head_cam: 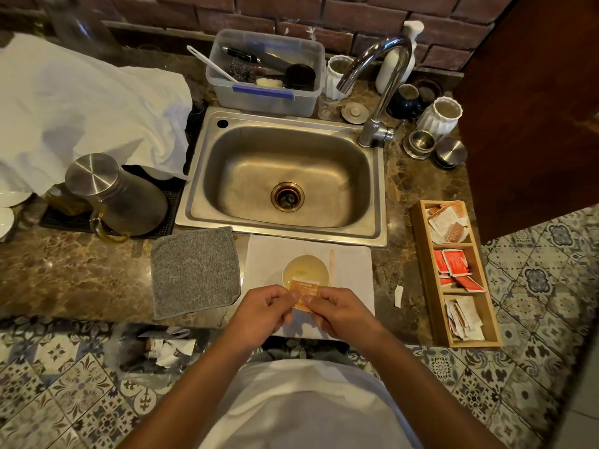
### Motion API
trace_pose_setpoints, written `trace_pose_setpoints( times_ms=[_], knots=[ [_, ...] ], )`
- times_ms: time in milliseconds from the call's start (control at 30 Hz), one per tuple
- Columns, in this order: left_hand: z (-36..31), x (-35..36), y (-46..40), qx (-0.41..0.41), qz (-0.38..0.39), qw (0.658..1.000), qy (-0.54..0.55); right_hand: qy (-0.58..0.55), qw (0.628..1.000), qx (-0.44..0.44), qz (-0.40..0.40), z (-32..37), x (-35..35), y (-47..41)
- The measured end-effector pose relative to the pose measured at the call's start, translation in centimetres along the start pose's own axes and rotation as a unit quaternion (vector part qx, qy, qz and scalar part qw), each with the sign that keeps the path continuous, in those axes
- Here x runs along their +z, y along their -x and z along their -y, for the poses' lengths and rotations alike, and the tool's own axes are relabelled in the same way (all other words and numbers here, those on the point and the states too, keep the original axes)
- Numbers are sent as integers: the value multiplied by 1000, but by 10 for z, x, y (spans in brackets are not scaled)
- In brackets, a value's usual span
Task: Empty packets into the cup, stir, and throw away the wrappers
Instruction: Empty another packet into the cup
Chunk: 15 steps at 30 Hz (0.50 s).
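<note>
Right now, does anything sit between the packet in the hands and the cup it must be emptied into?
Nothing visible does. Both hands, left and right, pinch the orange packet just at the near rim of the open cup; the wooden stirrer lies off to the cup's right.

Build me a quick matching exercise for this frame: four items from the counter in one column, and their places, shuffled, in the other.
Items:
1. orange packet
2. wooden stirrer
3. grey cloth
4. red packets

Places:
A. middle compartment of the wooden box
B. flat on the counter, left of the cup
C. pinched between the left hand and right hand, over the cup's near rim
D. lying on the white towel, right of the cup

Pairs: 1-C, 2-D, 3-B, 4-A
</note>
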<state>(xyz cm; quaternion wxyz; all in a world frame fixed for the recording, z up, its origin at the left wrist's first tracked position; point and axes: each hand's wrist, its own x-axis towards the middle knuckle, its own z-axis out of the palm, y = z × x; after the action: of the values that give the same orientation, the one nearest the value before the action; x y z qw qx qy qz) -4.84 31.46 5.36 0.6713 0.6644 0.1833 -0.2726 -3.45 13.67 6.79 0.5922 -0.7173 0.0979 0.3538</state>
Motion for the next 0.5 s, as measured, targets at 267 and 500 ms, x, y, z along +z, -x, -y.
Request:
trace_pose_setpoints(
  times_ms=[267,500],
  knots=[
    [5,2,-5,-55,-1,998,31,-64,996,51,-36,-3,6,0],
    [6,3,-7,-79,-1,996,52,-82,993,80,-35,-1,4,2]
  ],
)
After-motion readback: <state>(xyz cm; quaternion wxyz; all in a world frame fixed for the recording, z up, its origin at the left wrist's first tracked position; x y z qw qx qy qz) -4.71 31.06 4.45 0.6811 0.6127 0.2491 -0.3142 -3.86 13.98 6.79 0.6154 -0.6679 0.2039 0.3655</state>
